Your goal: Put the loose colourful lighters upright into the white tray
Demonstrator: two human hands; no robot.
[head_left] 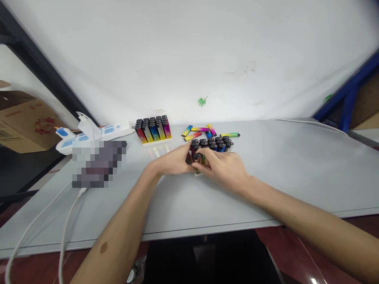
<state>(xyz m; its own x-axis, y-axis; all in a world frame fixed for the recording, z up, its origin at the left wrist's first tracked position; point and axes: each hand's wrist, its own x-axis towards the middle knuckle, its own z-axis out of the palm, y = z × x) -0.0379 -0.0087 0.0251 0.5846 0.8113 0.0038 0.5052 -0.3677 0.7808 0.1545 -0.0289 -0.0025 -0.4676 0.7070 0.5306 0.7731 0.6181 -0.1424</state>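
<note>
Right fingers [209, 154] pinch a lighter [197, 157] at the tray [198, 173].

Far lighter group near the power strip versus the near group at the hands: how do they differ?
The far lighter group stands apart from both hands; the near lighter group has the left hand beside it and the right hand at its front.
The far lighter group shows its colourful front row openly; the near lighter group's front is partly hidden by the right hand.
Both contain upright, black-topped lighters.
</note>
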